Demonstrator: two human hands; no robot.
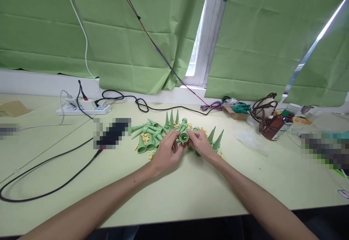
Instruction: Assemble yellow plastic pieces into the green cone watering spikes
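Between my two hands is a green plastic cone spike (184,137), its round open end facing me and a small yellow bit showing inside. My left hand (169,149) grips it from the left with fingers curled round. My right hand (201,142) pinches its rim from the right. Behind and beside my hands lies a pile of similar green spikes (148,133), several of them standing point up. Small yellow plastic pieces (145,137) are scattered among them. My hands hide part of the pile.
A dark blurred device (114,133) with a black cable lies left of the pile. A white power strip (84,107) stands at the back left. To the right are a clear plastic bag (251,142), a brown bottle (276,125) and a small cardboard box (236,113).
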